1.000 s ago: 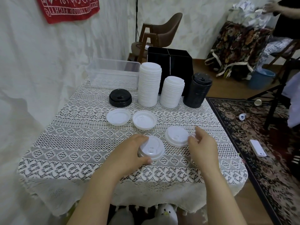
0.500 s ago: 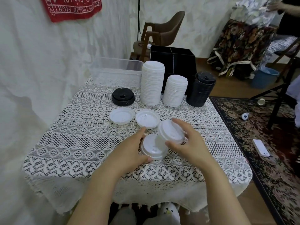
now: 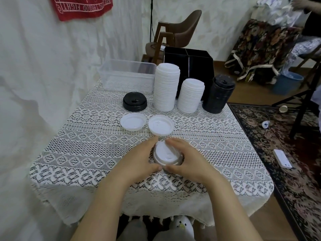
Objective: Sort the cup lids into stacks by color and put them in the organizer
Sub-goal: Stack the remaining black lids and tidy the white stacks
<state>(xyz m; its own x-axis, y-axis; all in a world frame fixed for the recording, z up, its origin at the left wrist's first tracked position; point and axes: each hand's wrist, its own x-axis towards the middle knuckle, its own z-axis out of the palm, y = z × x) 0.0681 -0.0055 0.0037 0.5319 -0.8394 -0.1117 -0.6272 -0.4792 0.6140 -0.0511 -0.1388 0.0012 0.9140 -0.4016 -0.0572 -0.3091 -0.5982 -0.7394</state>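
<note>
Near the table's front, a small pile of white lids sits on the lace cloth. My left hand grips it from the left and my right hand from the right, thumbs almost meeting at the front. Two single white lids lie just behind. Farther back stand a tall white stack, a shorter white stack, a tall black stack and a low black stack. The black organizer stands behind the stacks.
A clear plastic bin sits at the table's back left, by the white wall. A brown chair stands behind the organizer. A patterned rug lies to the right with a white card on it. A person stands at the far right.
My right hand picked up the white lid lying to the right, carried it left and set it on the lid under my left hand. Both hands now close round the pile.
</note>
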